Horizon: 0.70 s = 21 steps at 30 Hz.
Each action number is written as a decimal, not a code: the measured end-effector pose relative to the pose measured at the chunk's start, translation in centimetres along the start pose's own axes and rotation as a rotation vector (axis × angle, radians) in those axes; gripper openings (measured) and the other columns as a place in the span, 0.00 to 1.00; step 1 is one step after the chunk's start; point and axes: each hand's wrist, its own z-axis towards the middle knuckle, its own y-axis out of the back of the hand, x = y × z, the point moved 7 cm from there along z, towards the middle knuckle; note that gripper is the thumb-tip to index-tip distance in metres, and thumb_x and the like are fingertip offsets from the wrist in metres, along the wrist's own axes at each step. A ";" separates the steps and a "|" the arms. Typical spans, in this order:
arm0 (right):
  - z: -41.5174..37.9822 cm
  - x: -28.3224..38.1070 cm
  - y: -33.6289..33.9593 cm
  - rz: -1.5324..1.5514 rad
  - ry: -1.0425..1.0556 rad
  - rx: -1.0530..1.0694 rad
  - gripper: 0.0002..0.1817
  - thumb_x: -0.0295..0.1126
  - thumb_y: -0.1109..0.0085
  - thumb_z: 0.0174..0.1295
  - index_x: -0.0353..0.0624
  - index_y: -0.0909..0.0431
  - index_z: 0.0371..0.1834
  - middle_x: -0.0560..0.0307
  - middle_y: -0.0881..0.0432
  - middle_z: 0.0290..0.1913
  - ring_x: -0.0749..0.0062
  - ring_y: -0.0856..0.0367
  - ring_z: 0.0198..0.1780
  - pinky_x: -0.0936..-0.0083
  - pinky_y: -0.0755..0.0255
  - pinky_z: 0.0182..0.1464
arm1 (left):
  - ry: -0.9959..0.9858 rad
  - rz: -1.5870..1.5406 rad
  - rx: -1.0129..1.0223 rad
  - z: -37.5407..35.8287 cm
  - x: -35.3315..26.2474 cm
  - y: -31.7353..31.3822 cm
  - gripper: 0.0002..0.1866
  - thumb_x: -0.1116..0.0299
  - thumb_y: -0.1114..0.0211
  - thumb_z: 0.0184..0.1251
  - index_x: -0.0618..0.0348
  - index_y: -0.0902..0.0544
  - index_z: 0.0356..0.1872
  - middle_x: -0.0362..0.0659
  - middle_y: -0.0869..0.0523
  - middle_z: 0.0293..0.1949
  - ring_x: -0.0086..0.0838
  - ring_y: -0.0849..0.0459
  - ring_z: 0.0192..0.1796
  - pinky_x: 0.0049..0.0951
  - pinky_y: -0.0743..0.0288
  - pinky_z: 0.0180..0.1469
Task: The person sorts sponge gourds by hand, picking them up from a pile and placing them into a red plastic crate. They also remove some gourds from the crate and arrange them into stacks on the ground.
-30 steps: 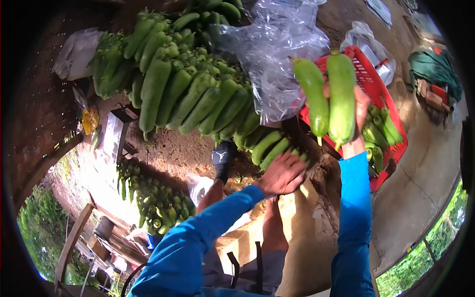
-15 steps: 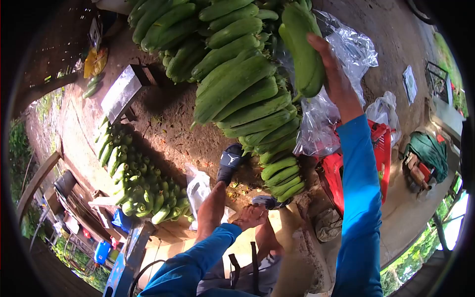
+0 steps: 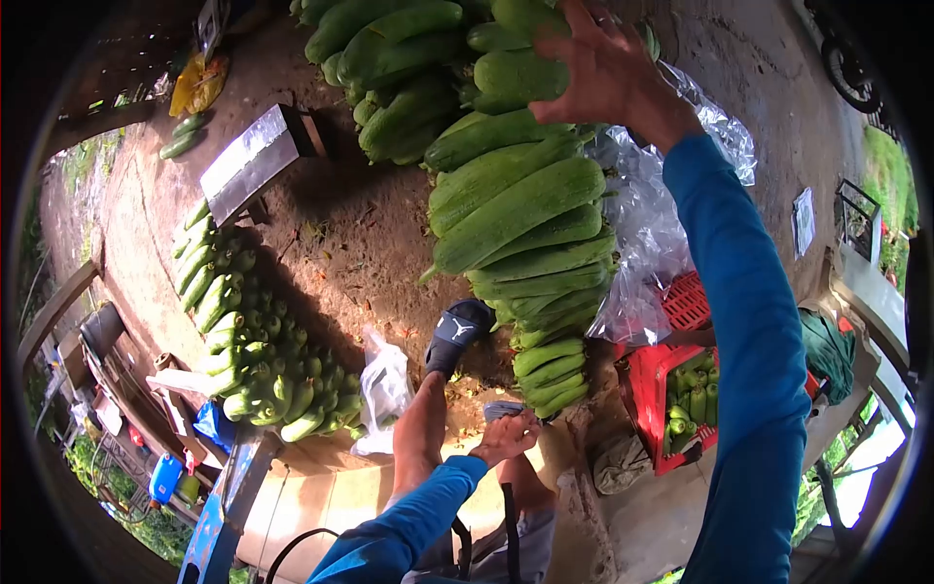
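Fingers [image 3: 582,24] of the right hand [image 3: 623,83] are standing splayed over gourds [image 3: 530,211], contact unclear; left hand [image 3: 508,438] is hanging curled, grip hidden; upper gourds are running out of frame.

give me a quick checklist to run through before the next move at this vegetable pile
1. Right hand at the pile of green vegetables: ok, it is at the upper part, fingers spread.
2. Firm grip on one vegetable: cannot tell, the palm side is hidden.
3. Left hand free: ok as far as seen, no object shows in it.
4. Clear plastic off the pile's front: ok, it lies along the right side.
5. Full view of the red crate: not ok, the blue right sleeve blocks part.
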 end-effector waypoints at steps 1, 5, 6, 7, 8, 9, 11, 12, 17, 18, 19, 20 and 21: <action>0.6 1.0 1.0 -0.050 -0.046 0.032 0.43 0.61 0.32 0.45 0.44 0.23 0.61 0.36 0.44 0.72 0.43 0.40 0.72 0.48 0.45 0.72 | -0.040 0.015 -0.083 0.1 0.7 -0.7 0.15 0.53 0.40 0.61 0.47 0.22 0.44 0.50 0.15 0.27 0.54 0.16 0.31 0.54 0.23 0.36; 0.1 -0.4 -0.4 0.019 -0.132 -0.009 0.37 0.57 0.28 0.41 0.49 0.18 0.55 0.42 0.39 0.70 0.46 0.37 0.70 0.44 0.41 0.69 | -0.030 -0.021 -0.077 0.7 0.0 -0.1 0.16 0.52 0.40 0.63 0.47 0.21 0.47 0.51 0.14 0.30 0.53 0.16 0.34 0.53 0.23 0.40; -0.4 -1.2 -0.8 0.093 -0.164 -0.085 0.37 0.58 0.28 0.42 0.47 0.17 0.54 0.42 0.40 0.71 0.45 0.36 0.70 0.47 0.39 0.70 | -0.037 -0.054 -0.076 0.8 -0.1 0.0 0.15 0.53 0.40 0.64 0.47 0.21 0.47 0.52 0.14 0.32 0.53 0.16 0.36 0.54 0.23 0.42; -1.0 -2.1 -1.7 0.089 -0.163 -0.085 0.37 0.58 0.28 0.42 0.47 0.17 0.54 0.42 0.40 0.71 0.45 0.36 0.70 0.47 0.39 0.70 | -0.041 -0.056 -0.077 0.9 -0.6 0.5 0.15 0.53 0.40 0.64 0.47 0.21 0.47 0.52 0.14 0.32 0.53 0.16 0.36 0.54 0.23 0.42; -2.0 -3.9 -2.4 0.192 -0.280 -0.139 0.36 0.58 0.28 0.43 0.46 0.17 0.53 0.41 0.34 0.67 0.46 0.34 0.68 0.51 0.37 0.68 | -0.057 -0.088 -0.107 0.8 -1.2 1.2 0.16 0.52 0.42 0.66 0.47 0.22 0.47 0.53 0.14 0.33 0.53 0.16 0.39 0.53 0.23 0.44; -3.1 -6.0 -3.2 0.296 -0.397 -0.194 0.35 0.59 0.29 0.45 0.45 0.16 0.51 0.41 0.29 0.63 0.47 0.31 0.67 0.56 0.34 0.66 | -0.072 -0.120 -0.137 0.9 -2.0 2.0 0.16 0.50 0.44 0.67 0.47 0.22 0.48 0.54 0.14 0.34 0.54 0.16 0.41 0.53 0.24 0.46; -5.2 -9.6 -6.0 0.312 -0.451 -0.141 0.35 0.59 0.29 0.46 0.42 0.16 0.50 0.41 0.23 0.55 0.50 0.25 0.61 0.60 0.30 0.61 | 0.004 -0.160 -0.064 1.3 -2.9 2.8 0.16 0.49 0.45 0.68 0.47 0.23 0.48 0.54 0.14 0.36 0.54 0.16 0.42 0.53 0.25 0.47; -6.1 -11.1 -6.9 0.326 -0.501 -0.091 0.35 0.59 0.30 0.48 0.40 0.16 0.49 0.42 0.17 0.47 0.54 0.19 0.55 0.64 0.26 0.56 | 0.078 -0.200 0.005 1.6 -2.9 2.8 0.17 0.49 0.46 0.69 0.47 0.23 0.48 0.54 0.14 0.38 0.55 0.17 0.44 0.53 0.26 0.48; -11.5 -13.5 -8.8 0.631 -0.725 0.028 0.36 0.60 0.31 0.48 0.35 0.15 0.45 0.42 0.14 0.35 0.57 0.13 0.40 0.65 0.22 0.48 | 0.077 -0.196 0.048 1.9 -3.4 3.0 0.17 0.49 0.48 0.70 0.48 0.25 0.47 0.54 0.15 0.41 0.55 0.18 0.47 0.51 0.26 0.48; -12.3 -13.7 -8.7 0.621 -0.740 -0.021 0.35 0.60 0.31 0.49 0.34 0.15 0.42 0.43 0.13 0.30 0.59 0.12 0.34 0.65 0.22 0.46 | 0.038 -0.219 0.046 1.9 -3.6 3.1 0.16 0.49 0.49 0.71 0.48 0.25 0.47 0.53 0.15 0.41 0.55 0.18 0.48 0.51 0.27 0.48; -13.1 -14.0 -9.4 0.630 -0.800 0.054 0.35 0.60 0.31 0.48 0.34 0.14 0.42 0.43 0.13 0.34 0.60 0.13 0.38 0.65 0.22 0.47 | 0.036 -0.213 0.058 1.9 -3.6 2.9 0.16 0.49 0.49 0.71 0.48 0.25 0.47 0.53 0.15 0.41 0.55 0.18 0.48 0.51 0.27 0.48; -13.4 -14.0 -9.9 0.629 -0.813 0.051 0.35 0.60 0.31 0.48 0.34 0.14 0.42 0.43 0.13 0.34 0.60 0.13 0.38 0.65 0.22 0.47 | 0.038 -0.202 0.052 1.9 -3.5 2.9 0.16 0.50 0.49 0.71 0.48 0.25 0.47 0.53 0.15 0.41 0.55 0.18 0.47 0.51 0.27 0.47; -13.6 -13.9 -10.5 0.647 -0.836 0.052 0.35 0.61 0.31 0.48 0.35 0.14 0.41 0.44 0.13 0.35 0.60 0.13 0.39 0.65 0.23 0.47 | 0.038 -0.190 0.046 2.1 -3.6 3.1 0.16 0.50 0.49 0.72 0.49 0.24 0.47 0.53 0.16 0.40 0.55 0.18 0.47 0.50 0.27 0.47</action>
